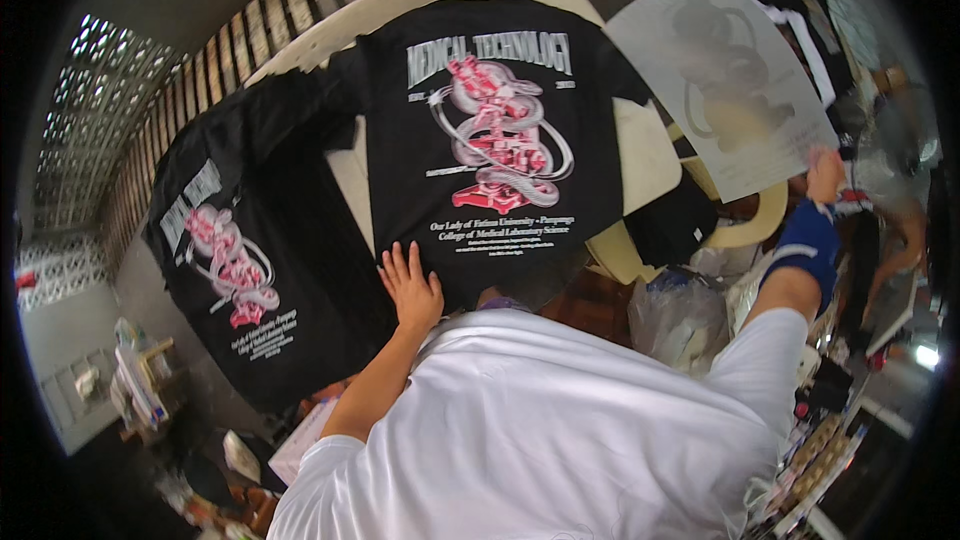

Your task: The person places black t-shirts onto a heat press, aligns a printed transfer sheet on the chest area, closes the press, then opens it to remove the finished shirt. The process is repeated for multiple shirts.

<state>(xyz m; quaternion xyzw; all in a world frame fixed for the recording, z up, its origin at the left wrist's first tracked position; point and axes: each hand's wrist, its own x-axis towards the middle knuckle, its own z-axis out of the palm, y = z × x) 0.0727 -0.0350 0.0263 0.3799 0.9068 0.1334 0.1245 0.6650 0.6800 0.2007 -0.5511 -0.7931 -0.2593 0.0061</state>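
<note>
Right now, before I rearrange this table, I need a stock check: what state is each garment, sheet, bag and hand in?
Middle black T-shirt with red-and-silver print: spread out, print up.
Left black T-shirt with matching print: laid out at a slant, print up.
Translucent greyish sheet: faint dark image showing.
Clear plastic bag: crumpled.
Left hand: palm down, fingers spread, at the middle shirt's lower left.
Right hand: gripping the sheet's lower right corner.
</note>
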